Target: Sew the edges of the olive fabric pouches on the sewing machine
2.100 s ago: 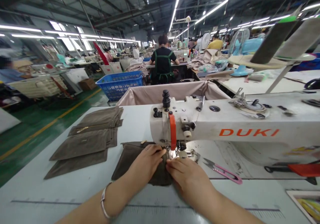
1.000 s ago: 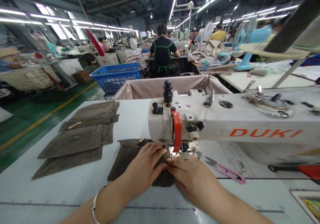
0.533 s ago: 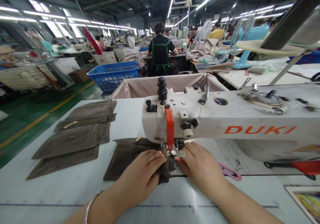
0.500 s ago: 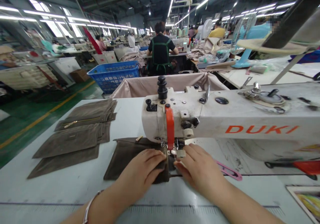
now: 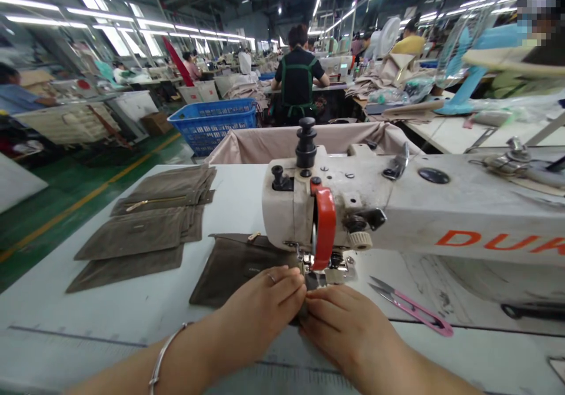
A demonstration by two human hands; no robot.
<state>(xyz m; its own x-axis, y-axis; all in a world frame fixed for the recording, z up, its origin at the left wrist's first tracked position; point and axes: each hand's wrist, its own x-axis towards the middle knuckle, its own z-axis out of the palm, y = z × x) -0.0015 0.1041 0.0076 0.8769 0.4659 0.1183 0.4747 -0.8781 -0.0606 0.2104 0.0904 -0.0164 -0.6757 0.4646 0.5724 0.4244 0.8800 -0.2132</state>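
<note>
Brown fabric panel point(image 5: 233, 268) at the presser foot point(image 5: 320, 277), seam underway, I judge.
Lower centre: my left hand point(image 5: 260, 309) presses its fingers flat on the panel, released. My right hand point(image 5: 348, 330) curls its fingers at the panel's edge, and I cannot tell if they pinch it. Left of centre, a stack of panels point(image 5: 145, 230) lies on the tabletop point(image 5: 88, 318), seemingly still to be sewn.

A single view comes from a camera worn on the person's head, facing forward and tilted down across the tabletop point(image 5: 101, 318). It sits close. The left hand point(image 5: 265, 312) and right hand point(image 5: 348, 330) fill the lower edge, forearms entering from the bottom, with the sewing machine point(image 5: 397, 206) just beyond, at centre and right. The wide lens also takes in the hall ahead, where a seated co-worker point(image 5: 300, 83) is seen from behind.
</note>
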